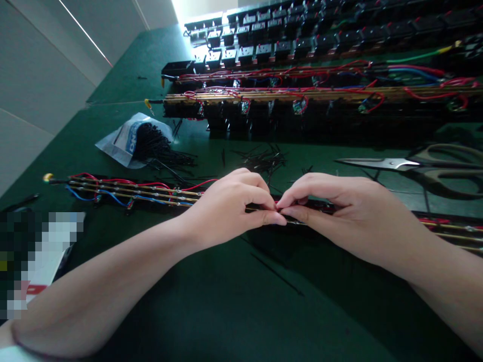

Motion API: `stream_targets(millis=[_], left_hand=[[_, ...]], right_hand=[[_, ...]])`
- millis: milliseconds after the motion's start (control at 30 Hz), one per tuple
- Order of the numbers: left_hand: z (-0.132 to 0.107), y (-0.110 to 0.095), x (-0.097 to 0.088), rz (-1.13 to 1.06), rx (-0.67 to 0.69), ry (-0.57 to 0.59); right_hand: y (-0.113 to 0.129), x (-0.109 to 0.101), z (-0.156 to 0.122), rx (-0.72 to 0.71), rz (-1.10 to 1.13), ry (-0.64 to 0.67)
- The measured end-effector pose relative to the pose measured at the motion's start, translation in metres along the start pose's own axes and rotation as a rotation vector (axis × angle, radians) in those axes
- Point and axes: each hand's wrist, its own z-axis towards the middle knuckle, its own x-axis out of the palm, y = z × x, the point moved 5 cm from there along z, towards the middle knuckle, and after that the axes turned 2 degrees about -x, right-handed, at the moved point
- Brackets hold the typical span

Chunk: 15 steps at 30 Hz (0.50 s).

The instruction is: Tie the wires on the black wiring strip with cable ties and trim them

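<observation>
Our left hand (228, 207) and right hand (350, 213) pinch, fingertips nearly meeting, something too small to tell at the long, black, brass-rodded strip (151, 193) running from nine to four o'clock. We seem mid-fastening; next calls for steady fingertips.

Dark green tabletop (211, 311), grey seamed surface (49, 55) at left, probably floor, white glare (204, 9) at the far edge

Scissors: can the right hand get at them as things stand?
Probably yes: the scissors lie just beyond the right hand with nothing visibly covering them, though that hand is busy at the wired strip.
</observation>
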Motion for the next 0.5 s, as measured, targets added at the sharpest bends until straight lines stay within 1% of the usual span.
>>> stream_targets(millis=[500], left_hand=[[0.0002, 0.0006, 0.0003, 0.013, 0.003, 0.024]], right_hand=[[-0.0015, -0.001, 0.0006, -0.001, 0.039, 0.025]])
